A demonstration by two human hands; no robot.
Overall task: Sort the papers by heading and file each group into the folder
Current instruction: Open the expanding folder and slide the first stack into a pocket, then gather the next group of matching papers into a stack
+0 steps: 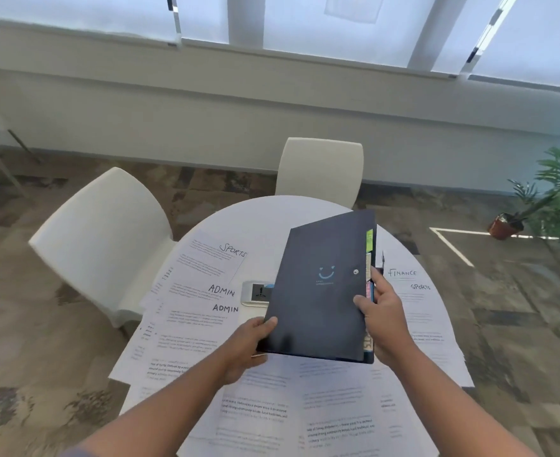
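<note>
A round white counter fills the middle, w/ two white chairs just past it: one at the far left and one at the back. A green plant in a red pot stands on the floor far to the right. Lots of papers lie spread flat over the counter, some on top of others. You can read big words on them: SPORTS and ADMIN twice on the left side, FINANCE and SPORTS on the right. A dark folder w/ a small smiley face is held up over the papers, tilted, not touching the counter. Colored tabs stick out at its right edge. The left hand grips the folder's near left corner, thumb on top. The right hand grips the right edge, fingers curled round it by the tabs. A small white box sits on the counter, partly hidden behind the folder.
</note>
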